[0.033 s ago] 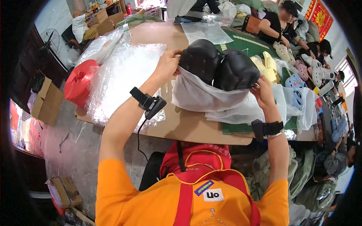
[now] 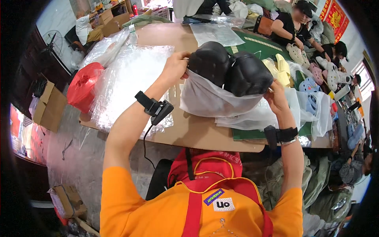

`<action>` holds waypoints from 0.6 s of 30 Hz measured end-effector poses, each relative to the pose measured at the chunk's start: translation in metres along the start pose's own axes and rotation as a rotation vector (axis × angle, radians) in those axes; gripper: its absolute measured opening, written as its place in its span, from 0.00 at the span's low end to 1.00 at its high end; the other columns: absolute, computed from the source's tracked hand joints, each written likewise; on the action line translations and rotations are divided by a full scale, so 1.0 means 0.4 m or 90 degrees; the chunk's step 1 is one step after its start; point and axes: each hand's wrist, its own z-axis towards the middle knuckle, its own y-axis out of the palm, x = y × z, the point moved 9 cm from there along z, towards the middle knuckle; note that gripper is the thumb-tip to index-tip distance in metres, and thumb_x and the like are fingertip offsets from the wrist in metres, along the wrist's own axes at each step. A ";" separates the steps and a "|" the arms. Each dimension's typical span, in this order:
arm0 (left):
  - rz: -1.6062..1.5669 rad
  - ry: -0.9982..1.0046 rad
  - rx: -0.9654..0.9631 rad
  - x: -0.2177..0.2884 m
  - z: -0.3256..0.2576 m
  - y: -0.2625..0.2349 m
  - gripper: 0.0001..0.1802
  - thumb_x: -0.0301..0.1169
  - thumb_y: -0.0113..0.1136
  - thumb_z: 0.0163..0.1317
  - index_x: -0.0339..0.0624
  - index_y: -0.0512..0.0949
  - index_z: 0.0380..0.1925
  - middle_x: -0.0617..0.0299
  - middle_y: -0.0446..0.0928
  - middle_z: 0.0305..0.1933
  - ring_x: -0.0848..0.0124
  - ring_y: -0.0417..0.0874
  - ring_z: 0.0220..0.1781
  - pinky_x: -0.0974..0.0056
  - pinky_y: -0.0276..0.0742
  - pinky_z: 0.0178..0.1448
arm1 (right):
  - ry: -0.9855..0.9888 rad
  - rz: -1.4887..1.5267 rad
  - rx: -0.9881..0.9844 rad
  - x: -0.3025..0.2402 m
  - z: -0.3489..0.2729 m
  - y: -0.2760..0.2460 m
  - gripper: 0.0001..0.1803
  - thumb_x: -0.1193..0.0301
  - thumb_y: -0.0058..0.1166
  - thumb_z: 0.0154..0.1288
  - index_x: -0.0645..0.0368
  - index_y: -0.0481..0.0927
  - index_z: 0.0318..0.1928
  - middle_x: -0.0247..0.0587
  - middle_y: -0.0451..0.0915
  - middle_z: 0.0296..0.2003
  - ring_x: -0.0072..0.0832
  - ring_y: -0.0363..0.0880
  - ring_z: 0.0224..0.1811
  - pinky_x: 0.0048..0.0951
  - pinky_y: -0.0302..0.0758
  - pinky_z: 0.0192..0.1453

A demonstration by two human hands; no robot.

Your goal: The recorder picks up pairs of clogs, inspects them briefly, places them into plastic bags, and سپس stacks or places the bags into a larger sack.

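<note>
Now both hands (image 2: 175, 68) hold bag (image 2: 213, 100) mouth up, black clogs (image 2: 229, 71) poking out

A brown table (image 2: 189, 130) stands on a grey floor (image 2: 83, 158); cardboard boxes (image 2: 49, 104) left, a fan (image 2: 53, 41) far left, bright windows (image 2: 365, 71) right.
</note>
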 end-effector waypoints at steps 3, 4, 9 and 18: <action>0.102 0.019 0.015 0.054 0.002 -0.022 0.15 0.24 0.42 0.59 0.38 0.78 0.41 0.63 0.73 0.19 0.77 0.70 0.13 0.72 0.66 0.16 | 0.036 0.011 0.001 -0.046 -0.018 0.034 0.13 0.69 0.45 0.62 0.55 0.70 0.47 0.28 0.73 0.28 0.15 0.71 0.24 0.17 0.68 0.25; 0.053 0.055 0.024 0.087 0.006 -0.029 0.14 0.25 0.43 0.59 0.37 0.78 0.40 0.64 0.72 0.19 0.77 0.69 0.12 0.73 0.65 0.16 | -0.011 -0.062 -0.009 -0.077 -0.005 0.031 0.13 0.68 0.44 0.62 0.56 0.70 0.47 0.28 0.72 0.27 0.14 0.68 0.22 0.16 0.65 0.23; -0.013 0.123 0.003 0.186 0.006 -0.065 0.13 0.26 0.46 0.58 0.40 0.80 0.38 0.68 0.70 0.17 0.81 0.65 0.13 0.76 0.59 0.16 | -0.083 -0.311 -0.035 -0.248 -0.005 0.073 0.16 0.71 0.40 0.61 0.57 0.72 0.48 0.25 0.67 0.21 0.11 0.59 0.14 0.14 0.54 0.17; -0.099 0.296 0.065 0.306 0.106 -0.120 0.14 0.27 0.44 0.65 0.41 0.78 0.45 0.62 0.77 0.40 0.76 0.78 0.37 0.69 0.79 0.39 | -0.254 -0.259 0.016 -0.440 0.129 0.047 0.12 0.72 0.42 0.64 0.62 0.71 0.46 0.36 0.73 0.33 0.22 0.76 0.30 0.22 0.77 0.35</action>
